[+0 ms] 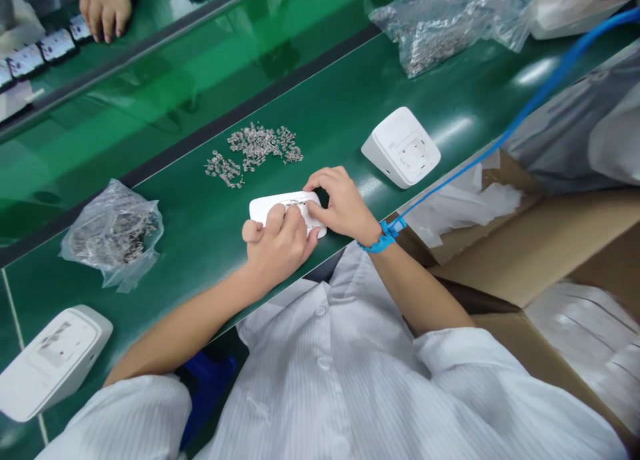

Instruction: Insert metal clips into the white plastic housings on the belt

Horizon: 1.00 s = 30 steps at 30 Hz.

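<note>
A white plastic housing (259,209) lies on the green work surface in front of me, with a recess in its upper face. My left hand (280,241) rests over its near side, fingers curled and tips down at the recess; whatever they pinch is hidden. Around the right end of the housing, my right hand (343,207) is closed, fingers on the far edge and thumb by the recess. Just beyond lies a loose pile of small metal parts (257,145), too small to name surely. A blue band (383,240) circles my right wrist.
Wedge-shaped white housings stand to the right (407,150) and lower left (55,360). Clear bags of small metal parts lie left (113,237) and far right (440,30). A blue cord (480,157) crosses the right side. Open cardboard boxes (540,247) stand below. Another person's hand (106,10) rests beyond the divider.
</note>
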Each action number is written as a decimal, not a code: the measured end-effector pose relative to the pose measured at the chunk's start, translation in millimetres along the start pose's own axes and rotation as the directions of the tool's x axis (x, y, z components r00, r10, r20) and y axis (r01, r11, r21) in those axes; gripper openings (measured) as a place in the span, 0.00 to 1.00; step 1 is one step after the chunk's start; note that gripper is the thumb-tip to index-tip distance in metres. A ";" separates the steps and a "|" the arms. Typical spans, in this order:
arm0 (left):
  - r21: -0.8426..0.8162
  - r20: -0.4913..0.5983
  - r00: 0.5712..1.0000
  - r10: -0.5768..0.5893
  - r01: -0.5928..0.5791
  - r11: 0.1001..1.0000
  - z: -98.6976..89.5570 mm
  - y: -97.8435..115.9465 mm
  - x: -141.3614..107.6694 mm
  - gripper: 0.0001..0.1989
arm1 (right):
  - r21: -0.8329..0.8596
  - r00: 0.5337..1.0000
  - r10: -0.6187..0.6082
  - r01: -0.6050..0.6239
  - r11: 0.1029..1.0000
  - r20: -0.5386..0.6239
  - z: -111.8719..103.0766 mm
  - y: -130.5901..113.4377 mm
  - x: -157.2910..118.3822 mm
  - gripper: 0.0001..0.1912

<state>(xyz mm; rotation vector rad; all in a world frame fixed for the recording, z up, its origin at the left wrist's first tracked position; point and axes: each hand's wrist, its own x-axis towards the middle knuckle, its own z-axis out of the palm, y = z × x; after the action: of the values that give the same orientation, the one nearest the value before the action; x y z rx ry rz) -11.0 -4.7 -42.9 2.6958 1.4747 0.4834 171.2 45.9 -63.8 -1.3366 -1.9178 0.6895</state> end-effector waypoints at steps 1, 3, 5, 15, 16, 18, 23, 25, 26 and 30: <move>0.004 -0.013 1.000 0.011 -0.011 1.000 0.0 0.2 -0.7 0.16 | 0.010 1.000 0.001 -0.001 1.000 -0.011 0.6 0.6 -0.6 0.08; -0.002 -0.023 0.999 0.044 -0.044 0.999 0.8 1.8 -3.6 0.15 | 0.029 1.000 -0.001 0.002 1.000 -0.028 1.9 1.4 -1.8 0.08; -0.020 -0.010 0.997 0.078 -0.078 0.997 2.2 5.1 -7.8 0.15 | 0.032 0.999 0.002 0.000 0.999 -0.034 3.0 1.5 -2.5 0.09; 0.364 -0.188 0.927 0.325 -0.242 0.900 5.0 16.3 -14.2 0.16 | -0.019 0.997 -0.003 0.004 1.000 0.078 -0.3 -1.6 -3.9 0.18; 0.375 -0.196 0.922 0.333 -0.243 0.895 5.2 16.1 -14.4 0.16 | -0.025 0.997 0.012 -0.010 1.000 0.078 0.4 -1.7 -3.5 0.18; 0.325 -0.169 0.941 0.295 -0.229 0.917 6.2 15.4 -15.6 0.16 | -0.022 0.997 0.050 -0.048 0.999 0.053 2.6 -2.1 -2.3 0.16; 0.001 0.063 0.993 0.103 -0.103 0.995 8.8 13.2 -19.2 0.15 | -0.003 0.997 0.073 -0.072 0.997 0.020 7.1 -4.0 0.9 0.13; -0.065 0.115 0.992 0.060 -0.053 0.997 8.9 13.5 -19.4 0.15 | -0.009 0.997 0.080 -0.080 0.997 0.014 7.0 -5.0 1.9 0.12; -0.074 0.123 0.991 0.043 -0.034 0.997 8.6 13.9 -19.3 0.15 | -0.014 0.996 0.087 -0.087 0.996 0.013 6.8 -5.4 2.3 0.12; 0.005 0.072 0.997 0.037 -0.037 0.999 5.7 17.0 -19.3 0.15 | -0.017 0.994 0.094 -0.094 0.995 0.048 6.5 -5.4 1.9 0.12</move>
<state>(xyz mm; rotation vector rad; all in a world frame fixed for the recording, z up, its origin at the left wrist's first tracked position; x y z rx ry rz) -5.2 -29.3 -50.3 2.7194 1.4135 0.3795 162.5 45.7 -63.5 -1.4393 -1.9112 0.7613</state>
